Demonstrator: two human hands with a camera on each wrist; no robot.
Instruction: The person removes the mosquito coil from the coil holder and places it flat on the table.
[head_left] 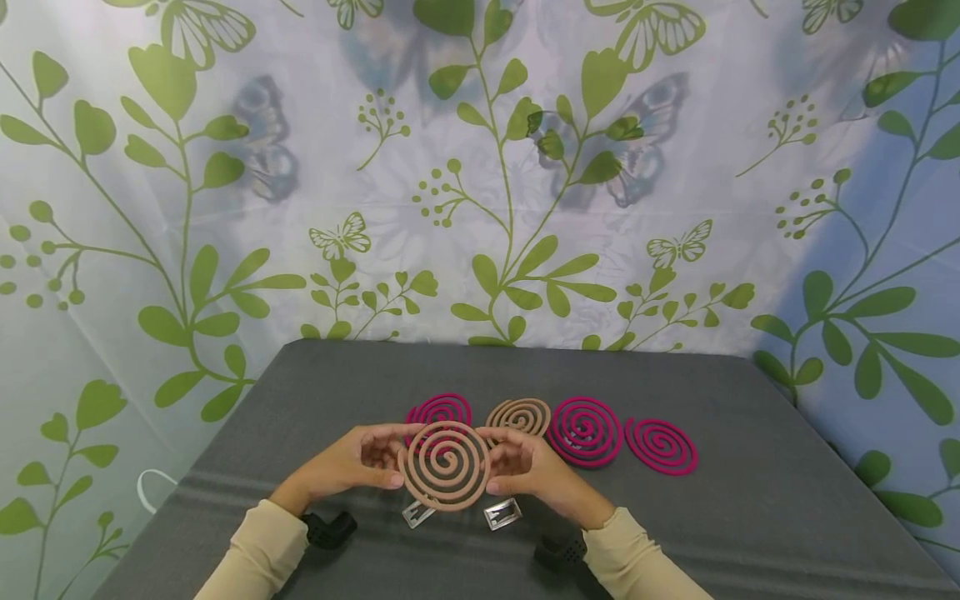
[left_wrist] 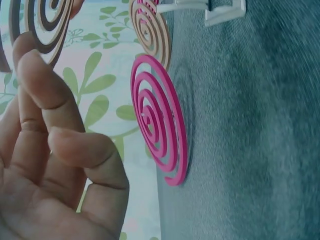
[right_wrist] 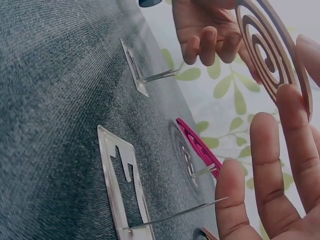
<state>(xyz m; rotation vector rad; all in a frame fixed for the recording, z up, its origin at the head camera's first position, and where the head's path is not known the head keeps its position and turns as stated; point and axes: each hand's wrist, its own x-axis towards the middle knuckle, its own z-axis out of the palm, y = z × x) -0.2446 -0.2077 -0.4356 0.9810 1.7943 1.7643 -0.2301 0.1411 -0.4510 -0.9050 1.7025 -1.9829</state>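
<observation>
A tan mosquito coil (head_left: 447,467) is held up between both hands above the table, its spiral facing me. My left hand (head_left: 348,457) pinches its left edge between thumb and index finger. At the opposite edge my right hand (head_left: 536,473) pinches it with thumb and fingers. In the right wrist view the same tan coil (right_wrist: 262,50) is seen nearly edge-on. Below it lie two metal coil stands, the left one (head_left: 417,514) partly covered by the coil, the right one (head_left: 502,513) in full view; each has a thin raised prong in the right wrist view.
Behind the hands are a partly covered pink coil (head_left: 450,404), a tan coil (head_left: 525,410), a larger-looking pink coil (head_left: 587,408) and a pink coil (head_left: 662,447) at the right. They are on a grey cloth-covered table (head_left: 750,533) before a leaf-patterned curtain (head_left: 405,250).
</observation>
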